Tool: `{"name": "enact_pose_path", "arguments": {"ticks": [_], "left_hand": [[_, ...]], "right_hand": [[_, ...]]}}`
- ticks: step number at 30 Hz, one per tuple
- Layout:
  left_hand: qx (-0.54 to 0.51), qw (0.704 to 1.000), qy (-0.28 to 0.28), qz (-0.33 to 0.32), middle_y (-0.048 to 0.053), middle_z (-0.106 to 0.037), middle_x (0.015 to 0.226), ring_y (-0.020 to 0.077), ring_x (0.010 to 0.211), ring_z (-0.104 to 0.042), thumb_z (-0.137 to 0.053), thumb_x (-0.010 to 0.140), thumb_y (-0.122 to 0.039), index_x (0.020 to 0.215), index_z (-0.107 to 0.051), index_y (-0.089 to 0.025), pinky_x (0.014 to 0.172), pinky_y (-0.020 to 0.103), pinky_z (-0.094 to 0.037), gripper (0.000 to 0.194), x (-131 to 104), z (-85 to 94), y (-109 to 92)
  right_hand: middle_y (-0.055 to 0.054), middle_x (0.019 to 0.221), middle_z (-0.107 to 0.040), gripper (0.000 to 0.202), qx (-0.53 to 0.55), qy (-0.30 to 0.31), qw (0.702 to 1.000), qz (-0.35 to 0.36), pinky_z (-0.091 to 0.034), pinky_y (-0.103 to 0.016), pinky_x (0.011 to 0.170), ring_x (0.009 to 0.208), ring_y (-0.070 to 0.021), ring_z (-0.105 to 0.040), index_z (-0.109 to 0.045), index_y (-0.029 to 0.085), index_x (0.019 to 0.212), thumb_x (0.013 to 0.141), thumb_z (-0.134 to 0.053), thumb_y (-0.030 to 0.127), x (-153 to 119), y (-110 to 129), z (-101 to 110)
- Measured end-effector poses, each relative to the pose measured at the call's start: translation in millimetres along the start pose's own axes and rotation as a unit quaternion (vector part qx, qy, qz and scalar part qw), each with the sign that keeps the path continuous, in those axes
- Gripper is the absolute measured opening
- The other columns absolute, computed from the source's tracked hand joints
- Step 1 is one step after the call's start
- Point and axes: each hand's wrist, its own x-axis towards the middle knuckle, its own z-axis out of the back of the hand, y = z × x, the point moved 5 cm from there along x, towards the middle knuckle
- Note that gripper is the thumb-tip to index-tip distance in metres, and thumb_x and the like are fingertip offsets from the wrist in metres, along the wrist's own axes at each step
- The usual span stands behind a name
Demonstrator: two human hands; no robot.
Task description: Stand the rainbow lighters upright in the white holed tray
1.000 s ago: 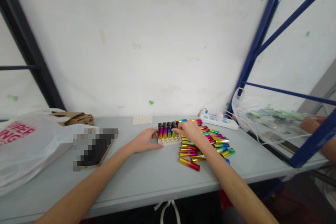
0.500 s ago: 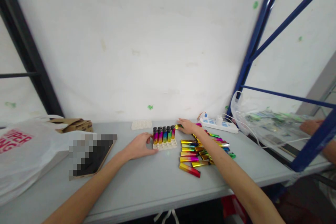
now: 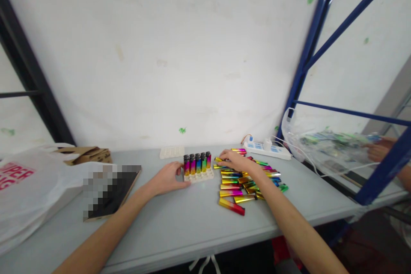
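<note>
A white gridded tray (image 3: 201, 176) holds several upright lighters (image 3: 198, 163) with black tops and shiny rainbow bodies. My left hand (image 3: 169, 176) curves round the tray's left end, thumb in front and fingers behind. Right of the tray, several loose metallic lighters (image 3: 231, 193) lie in a rough pile on the grey table. My right hand (image 3: 236, 160) is at the pile's far left corner, palm down, its fingers bent onto a yellow lighter (image 3: 218, 159) whose end shows at the fingertips. The hand and forearm hide part of the pile.
Behind the tray lies a second white gridded tray (image 3: 172, 152). At left are a white plastic bag (image 3: 41, 188), cardboard (image 3: 93, 154) and a dark, partly pixelated flat object (image 3: 112, 197). A power strip (image 3: 268, 150) lies back right. Past the blue frame (image 3: 302, 77), another person's hand (image 3: 379, 150) handles plastic packaging.
My right hand has moved slightly right and nearer over the pile, its fingers more bent. My left hand stays at the tray. The view has shifted slightly.
</note>
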Motion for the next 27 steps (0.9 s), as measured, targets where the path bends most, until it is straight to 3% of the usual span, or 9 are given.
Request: {"name": "enact_pose_path", "arguments": {"ticks": [3, 6, 10, 13, 17, 19, 21, 24, 27], "left_hand": [[-0.009, 1.0, -0.005, -0.006, 0.006, -0.066, 0.088, 0.0246, 0.08, -0.061, -0.069, 0.068, -0.064, 0.091, -0.064, -0.016, 0.072, 0.032, -0.045, 0.054, 2, -1.6, -4], [-0.017, 1.0, -0.013, -0.011, 0.006, -0.066, 0.087, 0.0236, 0.079, -0.06, -0.069, 0.068, -0.061, 0.088, -0.064, -0.017, 0.072, 0.032, -0.045, 0.049, 5, -4.2, -9], [-0.024, 0.999, -0.014, -0.02, 0.005, -0.066, 0.086, 0.0242, 0.079, -0.06, -0.07, 0.068, -0.062, 0.089, -0.064, -0.017, 0.071, 0.032, -0.045, 0.05, 9, -7.7, -12], [-0.019, 0.999, -0.011, -0.027, 0.005, -0.066, 0.086, 0.0243, 0.08, -0.061, -0.069, 0.069, -0.061, 0.088, -0.064, -0.017, 0.071, 0.032, -0.045, 0.048, 9, -8.2, -14], [-0.022, 1.0, -0.01, -0.018, 0.005, -0.066, 0.086, 0.0242, 0.08, -0.061, -0.071, 0.068, -0.059, 0.09, -0.064, -0.017, 0.072, 0.032, -0.046, 0.048, 1, -5.5, -15], [-0.025, 1.0, -0.012, -0.014, 0.005, -0.067, 0.087, 0.0243, 0.081, -0.061, -0.071, 0.067, -0.059, 0.091, -0.064, -0.017, 0.073, 0.032, -0.046, 0.049, -3, -3.7, -15], [-0.028, 0.999, -0.011, -0.015, 0.005, -0.066, 0.087, 0.0243, 0.081, -0.061, -0.071, 0.067, -0.059, 0.091, -0.064, -0.016, 0.073, 0.032, -0.046, 0.049, -6, -2.6, -15], [-0.032, 0.999, -0.01, -0.018, 0.005, -0.066, 0.086, 0.0237, 0.08, -0.061, -0.071, 0.066, -0.058, 0.089, -0.064, -0.017, 0.072, 0.031, -0.045, 0.048, -6, -2.7, -17], [-0.03, 0.999, -0.005, -0.027, 0.004, -0.066, 0.085, 0.0228, 0.079, -0.06, -0.07, 0.068, -0.06, 0.088, -0.064, -0.017, 0.071, 0.03, -0.045, 0.048, -1, -5.8, -21]], "right_hand": [[-0.006, 0.082, -0.07, 0.038, 0.049, -0.06, 0.997, -0.025, -0.046, -0.028, 0.074, 0.075, -0.0186, -0.062, -0.069, 0.017, 0.088, 0.1, -0.048, 0.046, -2, 3, 14], [-0.001, 0.071, -0.064, 0.04, 0.091, -0.14, 0.982, -0.087, -0.042, -0.026, 0.064, 0.063, -0.0157, -0.056, -0.064, 0.018, 0.098, 0.103, -0.038, 0.047, -3, -1, 27], [0.0, 0.07, -0.059, 0.044, 0.122, -0.204, 0.964, -0.121, -0.04, -0.026, 0.061, 0.064, -0.0157, -0.053, -0.063, 0.017, 0.113, 0.102, -0.033, 0.049, -6, -3, 32], [0.001, 0.071, -0.059, 0.042, 0.157, -0.237, 0.951, -0.124, -0.04, -0.026, 0.061, 0.064, -0.0151, -0.052, -0.061, 0.019, 0.121, 0.097, -0.047, 0.051, -7, -3, 34], [0.006, 0.062, -0.046, 0.036, 0.223, -0.33, 0.908, -0.129, -0.036, -0.024, 0.054, 0.056, -0.0119, -0.041, -0.062, 0.02, 0.091, 0.082, -0.068, 0.054, -4, -2, 45], [0.007, 0.058, -0.038, 0.04, 0.269, -0.334, 0.894, -0.133, -0.034, -0.023, 0.051, 0.053, -0.0109, -0.037, -0.057, 0.02, 0.077, 0.081, -0.069, 0.058, 2, 2, 47], [0.005, 0.06, -0.041, 0.045, 0.326, -0.315, 0.882, -0.126, -0.039, -0.022, 0.053, 0.056, -0.0111, -0.041, -0.054, 0.02, 0.071, 0.081, -0.067, 0.062, 9, 12, 45], [0.002, 0.074, -0.056, 0.043, 0.452, -0.27, 0.844, -0.103, -0.048, -0.024, 0.062, 0.065, -0.0121, -0.054, -0.055, 0.021, 0.081, 0.083, -0.066, 0.063, 15, 31, 36], [0.004, 0.072, -0.056, 0.04, 0.53, -0.234, 0.81, -0.09, -0.049, -0.024, 0.056, 0.055, -0.0104, -0.052, -0.053, 0.024, 0.09, 0.084, -0.065, 0.061, 15, 47, 24]]}}
